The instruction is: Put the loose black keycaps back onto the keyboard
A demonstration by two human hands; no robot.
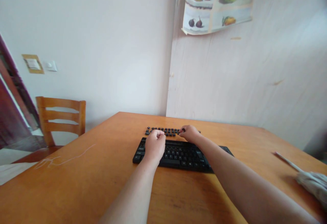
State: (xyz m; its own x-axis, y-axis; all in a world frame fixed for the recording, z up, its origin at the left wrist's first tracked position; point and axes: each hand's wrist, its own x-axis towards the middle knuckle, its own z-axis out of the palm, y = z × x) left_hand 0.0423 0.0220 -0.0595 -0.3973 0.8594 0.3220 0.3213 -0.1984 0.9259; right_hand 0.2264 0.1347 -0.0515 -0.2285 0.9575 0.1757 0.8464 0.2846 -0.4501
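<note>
A black keyboard [176, 163] lies on the wooden table, with its upper rows showing gaps where keycaps are off. Behind it, loose black keycaps [169, 131] are laid out in rows. My left hand [154, 146] is closed in a pinch over the keyboard's left part; whatever its fingers hold is hidden. Over the right end of the keycap rows, my right hand [190, 133] has thumb and finger pinched on a small dark keycap [183, 130]. My right forearm covers part of the keyboard's right side.
The wooden table [102, 176] meets the wall at the back. A thin white string [74, 160] lies at left, and a stick with grey cloth [288, 160] at right. A wooden chair [62, 115] stands beyond the left edge. Fruit pictures [199, 9] hang above.
</note>
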